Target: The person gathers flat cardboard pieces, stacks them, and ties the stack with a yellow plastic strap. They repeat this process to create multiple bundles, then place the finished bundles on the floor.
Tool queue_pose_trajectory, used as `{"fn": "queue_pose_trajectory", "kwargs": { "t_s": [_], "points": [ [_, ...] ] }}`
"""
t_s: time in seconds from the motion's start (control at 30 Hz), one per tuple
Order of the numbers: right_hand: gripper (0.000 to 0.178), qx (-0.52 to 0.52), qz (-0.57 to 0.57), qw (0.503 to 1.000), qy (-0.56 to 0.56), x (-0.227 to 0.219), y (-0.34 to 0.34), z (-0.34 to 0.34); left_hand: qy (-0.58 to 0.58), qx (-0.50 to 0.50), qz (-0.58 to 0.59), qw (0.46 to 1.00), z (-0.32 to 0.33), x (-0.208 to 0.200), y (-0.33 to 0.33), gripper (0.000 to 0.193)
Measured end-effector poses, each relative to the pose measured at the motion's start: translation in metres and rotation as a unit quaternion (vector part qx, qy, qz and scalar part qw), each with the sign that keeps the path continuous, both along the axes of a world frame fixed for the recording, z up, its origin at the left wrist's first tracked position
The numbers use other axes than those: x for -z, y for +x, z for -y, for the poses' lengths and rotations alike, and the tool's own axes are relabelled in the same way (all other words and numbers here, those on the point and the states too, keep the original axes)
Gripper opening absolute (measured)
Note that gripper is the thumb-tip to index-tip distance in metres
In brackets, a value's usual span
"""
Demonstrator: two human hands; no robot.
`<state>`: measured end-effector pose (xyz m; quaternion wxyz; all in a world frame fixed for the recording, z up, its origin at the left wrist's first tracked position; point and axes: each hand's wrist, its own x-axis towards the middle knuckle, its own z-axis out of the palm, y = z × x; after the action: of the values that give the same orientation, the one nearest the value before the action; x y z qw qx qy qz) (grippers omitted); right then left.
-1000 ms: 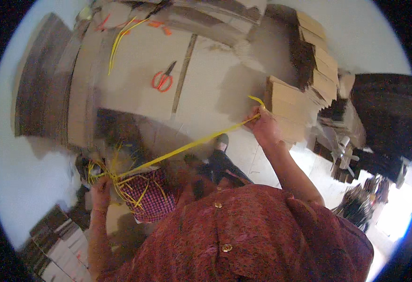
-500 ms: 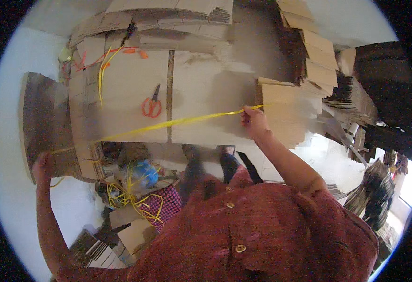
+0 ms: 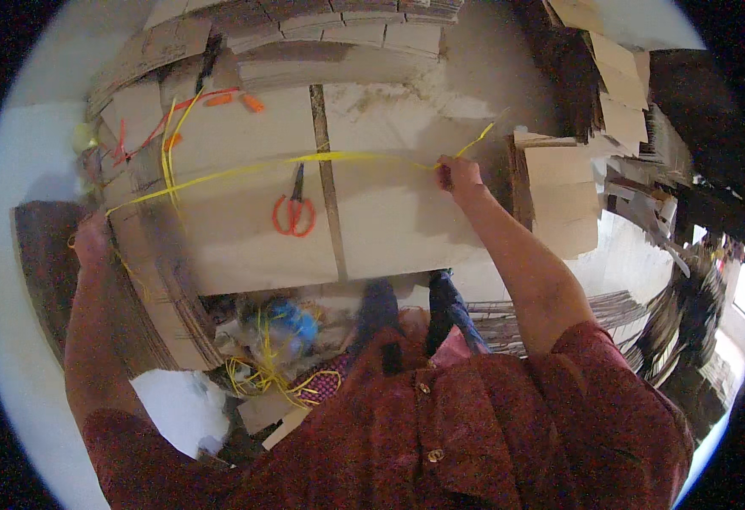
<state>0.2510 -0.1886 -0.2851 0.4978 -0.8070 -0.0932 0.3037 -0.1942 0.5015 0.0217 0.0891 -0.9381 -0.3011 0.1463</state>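
A thin yellow strap (image 3: 245,168) stretches across a large flat cardboard surface (image 3: 398,221) between my two hands. My left hand (image 3: 92,240), at the far left beside stacked cardboard, is closed on one end of it. Toward the right, my right hand (image 3: 461,174) pinches the strap, and a short loose tail sticks out past the fingers. Scissors with red-orange handles (image 3: 294,206) lie on the cardboard, their dark blades pointing away from me. The strap passes just by the blade tips.
Cardboard stacks stand at the back (image 3: 372,38), the right (image 3: 563,204) and the left (image 3: 45,272). Loose yellow straps (image 3: 168,161) and orange pieces (image 3: 252,102) lie at the back left. Below the near edge are tangled yellow straps (image 3: 262,374), a blue plastic bag (image 3: 291,321) and a patterned pink-purple cloth (image 3: 317,385).
Both hands have moved away from me with the strap, from the near side of the scissors to their blade tips. More of the loose tail shows past my right hand. The view has shifted.
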Motion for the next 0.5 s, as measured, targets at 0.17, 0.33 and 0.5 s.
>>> {"fn": "queue_pose_trajectory", "kwargs": {
  "t_s": [0.17,0.33,0.5],
  "points": [
    [0.013,0.043,-0.206,0.974,-0.078,-0.054,-0.008,-0.054,0.038,-0.046,-0.138,0.989,-0.004,0.06,-0.024,0.033],
    [0.016,0.208,-0.327,0.921,-0.035,-0.087,-0.003,-0.052,0.076,-0.053,-0.101,0.991,0.056,0.08,0.057,0.039],
    [0.018,0.36,-0.364,0.85,0.124,-0.072,-0.002,-0.052,0.08,0.122,0.036,0.989,0.11,0.123,0.073,0.046]
  ]
}}
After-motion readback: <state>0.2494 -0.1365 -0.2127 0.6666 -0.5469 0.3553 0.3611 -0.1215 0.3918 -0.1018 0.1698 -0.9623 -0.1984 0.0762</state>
